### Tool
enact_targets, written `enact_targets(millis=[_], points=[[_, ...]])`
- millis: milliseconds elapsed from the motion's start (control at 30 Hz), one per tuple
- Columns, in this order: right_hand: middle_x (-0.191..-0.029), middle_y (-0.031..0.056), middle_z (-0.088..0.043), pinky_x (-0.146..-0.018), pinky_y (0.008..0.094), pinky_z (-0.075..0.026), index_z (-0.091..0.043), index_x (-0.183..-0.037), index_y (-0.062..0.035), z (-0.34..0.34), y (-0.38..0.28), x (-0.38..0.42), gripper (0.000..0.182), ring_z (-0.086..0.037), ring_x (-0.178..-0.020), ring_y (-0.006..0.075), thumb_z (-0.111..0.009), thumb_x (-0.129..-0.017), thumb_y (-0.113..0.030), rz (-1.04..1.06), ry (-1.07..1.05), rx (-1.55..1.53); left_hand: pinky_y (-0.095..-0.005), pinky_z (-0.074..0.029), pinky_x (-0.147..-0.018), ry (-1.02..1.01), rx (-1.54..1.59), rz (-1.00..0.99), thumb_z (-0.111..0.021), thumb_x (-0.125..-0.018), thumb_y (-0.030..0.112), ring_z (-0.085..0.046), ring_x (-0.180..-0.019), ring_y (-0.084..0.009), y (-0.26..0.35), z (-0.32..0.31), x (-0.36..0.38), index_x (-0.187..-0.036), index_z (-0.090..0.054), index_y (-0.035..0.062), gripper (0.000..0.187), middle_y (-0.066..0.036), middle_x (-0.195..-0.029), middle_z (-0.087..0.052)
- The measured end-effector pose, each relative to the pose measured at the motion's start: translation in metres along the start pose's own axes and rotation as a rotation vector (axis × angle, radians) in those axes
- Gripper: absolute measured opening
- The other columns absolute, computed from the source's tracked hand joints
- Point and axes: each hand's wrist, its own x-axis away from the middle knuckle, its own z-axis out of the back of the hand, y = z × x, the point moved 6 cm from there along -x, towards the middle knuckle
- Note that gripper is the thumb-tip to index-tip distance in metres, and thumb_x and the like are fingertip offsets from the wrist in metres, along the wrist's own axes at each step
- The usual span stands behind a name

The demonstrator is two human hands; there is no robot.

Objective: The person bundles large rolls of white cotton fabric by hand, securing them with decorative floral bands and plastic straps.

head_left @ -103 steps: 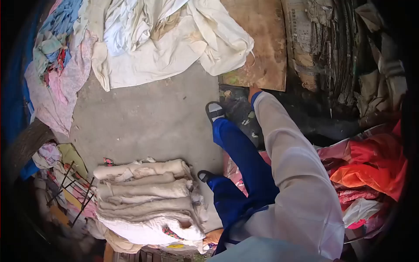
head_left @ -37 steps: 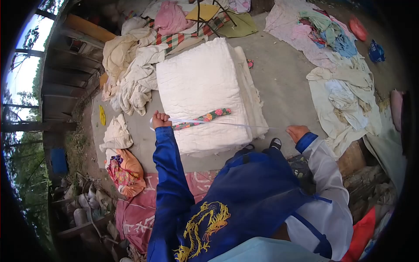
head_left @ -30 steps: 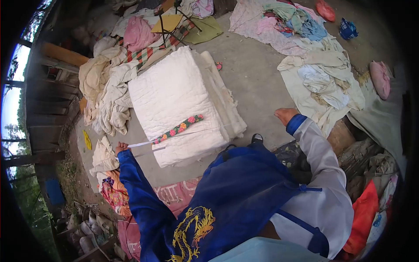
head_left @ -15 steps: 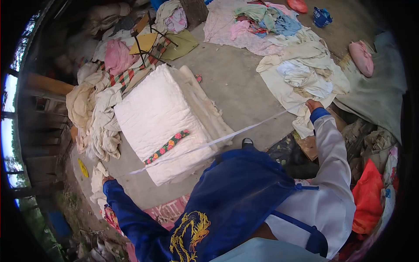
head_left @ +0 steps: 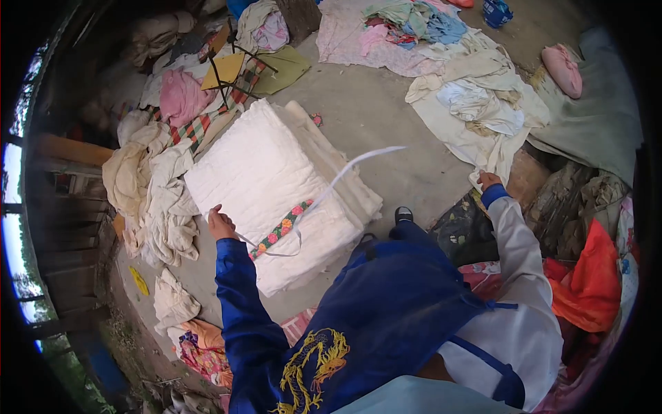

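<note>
Between the two hands, in the head view, a thick folded stack of white padding (head_left: 252, 155) lies on the concrete floor (head_left: 372, 103), reaching beyond the left hand (head_left: 222, 226), with a floral strip (head_left: 281, 230) slanting across its near part. A white strap (head_left: 353, 163) arches over the stack; its far end points toward the right hand (head_left: 489, 181) but is well apart from it, while the other part bends in a loop by the floral strip and runs to just beside the left hand. The left hand is raised with its fingers partly spread; whether they grip the strap is unclear. The right hand is bent at the fingers, at the near corner of a cream sheet (head_left: 452, 138); whether it pinches anything cannot be told. Rumpled cream cloths (head_left: 169, 196) lie left of the left hand, and red cloth (head_left: 589, 297) lies nearer the body than the right hand.
</note>
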Motion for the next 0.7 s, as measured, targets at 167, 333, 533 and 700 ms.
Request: enact_targets(millis=[167,333,533,700], points=[[-0.071,0.004,-0.052,-0.043,0.0265,-0.037,-0.053,-0.119,-0.0038,-0.106,-0.172,0.182,0.032,-0.047,-0.051,0.0114,-0.047,-0.089,-0.011,-0.02,-0.486,-0.594,-0.0204,-0.031,-0.05,-0.9,-0.14,0.043,-0.061,-0.093,0.017,-0.04,-0.057,-0.002,-0.01,-0.229,0.209,-0.104,-0.069,0.002,0.02,0.009,-0.064,-0.047],[-0.079,0.0032,-0.054,-0.054,0.0253,-0.042,-0.035,-0.138,-0.0041,-0.103,-0.244,0.275,0.057,-0.05,-0.062,0.0085,-0.059,-0.086,-0.003,0.222,-0.626,-0.561,-0.0291,-0.049,-0.072,-1.236,-0.121,-0.55,-0.062,-0.086,0.005,-0.062,-0.081,-0.0221,0.067,-0.274,0.335,-0.115,-0.063,0.001,0.029,-0.014,-0.109,-0.062],[-0.087,0.0059,-0.059,-0.078,0.0253,-0.045,-0.02,-0.148,-0.0067,-0.082,-0.247,0.322,0.081,-0.055,-0.082,0.0103,-0.063,-0.08,0.006,0.295,-0.71,-0.467,-0.0316,-0.051,-0.077,-1.357,-0.141,-0.704,-0.062,-0.084,0.002,-0.064,-0.098,-0.0291,0.069,-0.268,0.362,-0.119,-0.059,0.0017,0.035,-0.017,-0.121,-0.059],[-0.084,0.0068,-0.06,-0.077,0.0283,-0.047,-0.017,-0.149,-0.0076,-0.065,-0.246,0.345,0.084,-0.058,-0.081,0.0134,-0.063,-0.079,0.006,0.428,-0.628,-0.411,-0.035,-0.054,-0.07,-1.438,-0.17,-0.88,-0.062,-0.083,0.004,-0.066,-0.089,-0.0302,0.086,-0.257,0.395,-0.111,-0.061,0.0026,0.028,-0.013,-0.112,-0.061]])
